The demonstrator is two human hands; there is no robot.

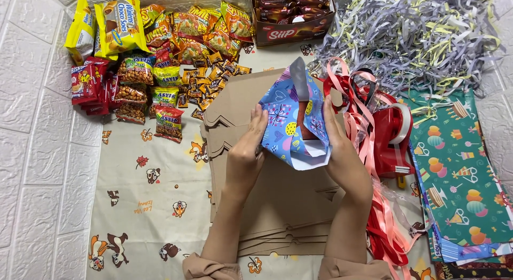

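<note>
Both my hands hold a small package wrapped in blue patterned paper [293, 117], lifted above a stack of flat brown cardboard pieces [278, 205]. My left hand [247, 151] grips the package's left side with the fingers pressed against the paper. On the right side, my right hand [342, 151] presses the paper. A brown item shows through the open fold in the middle of the wrapping. White underside of the paper sticks out at the bottom.
Snack packets [155, 50] lie piled at the back left, a box of chocolate bars [293, 15] at the back. Shredded paper [417, 34], pink and red ribbons [368, 130], a red tape dispenser [393, 135] and green wrapping sheets [462, 173] fill the right. A cartoon-print cloth [144, 205] covers the floor.
</note>
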